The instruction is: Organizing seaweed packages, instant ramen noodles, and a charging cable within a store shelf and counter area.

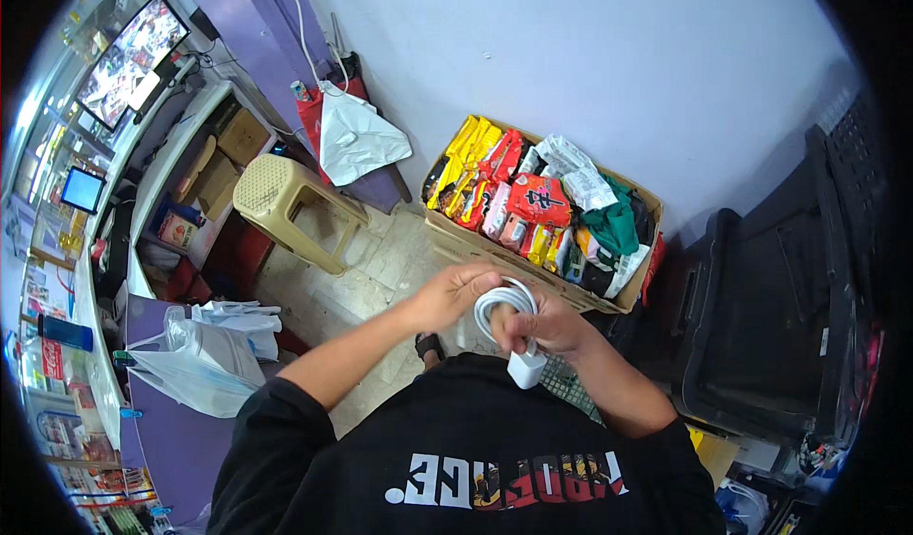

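A white cable (494, 297) is wound into a small coil in front of my chest. A white charger plug (526, 369) hangs just below the coil, by my right hand. My right hand (552, 324) is closed round the coil's lower right side, thumb across the strands. From the left, my left hand (463, 292) meets the coil's upper left side, its fingers bent in and gripping the cable. Some of the left fingertips are hidden behind the loops.
Beyond my hands stands a cardboard box (466, 233) of colourful packets. To the left are a beige plastic stool (276, 186), a purple table (181, 440) with a white plastic bag (204, 364), and a desk with a monitor (133, 59). Black bins (761, 316) stand at right.
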### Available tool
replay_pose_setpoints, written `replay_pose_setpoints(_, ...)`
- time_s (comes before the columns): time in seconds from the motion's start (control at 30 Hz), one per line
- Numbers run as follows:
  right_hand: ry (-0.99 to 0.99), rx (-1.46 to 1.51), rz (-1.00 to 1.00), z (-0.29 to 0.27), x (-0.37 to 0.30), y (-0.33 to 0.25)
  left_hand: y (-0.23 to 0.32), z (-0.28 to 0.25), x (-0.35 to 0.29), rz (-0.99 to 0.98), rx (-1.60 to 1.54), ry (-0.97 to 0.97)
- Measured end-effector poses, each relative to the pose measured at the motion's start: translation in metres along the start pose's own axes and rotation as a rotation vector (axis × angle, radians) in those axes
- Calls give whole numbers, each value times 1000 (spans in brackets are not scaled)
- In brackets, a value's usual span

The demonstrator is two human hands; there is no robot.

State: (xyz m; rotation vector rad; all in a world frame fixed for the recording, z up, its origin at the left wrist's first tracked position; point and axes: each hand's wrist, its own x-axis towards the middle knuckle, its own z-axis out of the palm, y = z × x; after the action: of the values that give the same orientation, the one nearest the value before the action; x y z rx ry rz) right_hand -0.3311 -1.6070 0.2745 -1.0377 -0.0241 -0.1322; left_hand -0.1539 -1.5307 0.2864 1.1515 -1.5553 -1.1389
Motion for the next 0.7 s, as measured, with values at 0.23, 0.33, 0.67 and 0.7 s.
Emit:
replay_pose_setpoints(0.23,423,129,95,9,56,4,2,-5,-28,-191,-250,268)
replay_pose_setpoints(0.33,606,87,96,15,105,11,-13,-34,-30,-153,-270,514)
replay_pose_setpoints(0.67,441,-341,-293,38,272,34,0,-211,-71,-102,283,738)
replay_pose_setpoints(0.7,430,-345,-298,43,291,31,1,-229,-76,-96,289,747)
